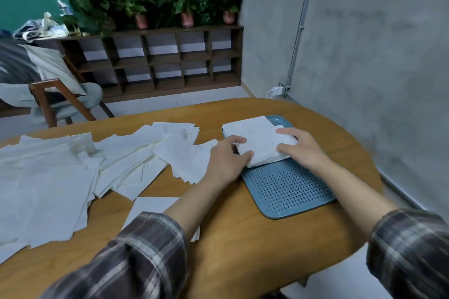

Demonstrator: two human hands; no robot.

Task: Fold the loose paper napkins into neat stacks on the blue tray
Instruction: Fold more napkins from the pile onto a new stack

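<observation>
Okay, the napkin stack (257,138) sits on the far end of the blue tray (286,189): white, squarish, several sheets thick, turned a little off the tray's edges, with its left side covering the rim there. The tray's long axis runs away from the person, and its near half is bare perforated plastic, which looks like room for a second stack. Both hands are on the stack, which lies straight between them. The left hand (227,160) grips the near-left corner, fingers curled over the left edge and thumb along the near edge. The right hand (300,148) lies on the right side with fingers fairly straight on top and thumb against the near edge, so it reads as pressing, not gripping. My guess is the stack is being squared up. The relation that matters for the next move is that the loose napkins (97,160) all lie left of the tray, fanned across the worktop (243,250), with the nearest sheets just beside the left wrist. That makes the left hand clearly the nearer one for the next pick, while the right would have to cross the tray. A single napkin (150,206) lies flat under the left forearm, closer to the person. There is no readable writing anywhere: the napkins show faint embossing at most, and no logo or label is legible on the tray.
</observation>
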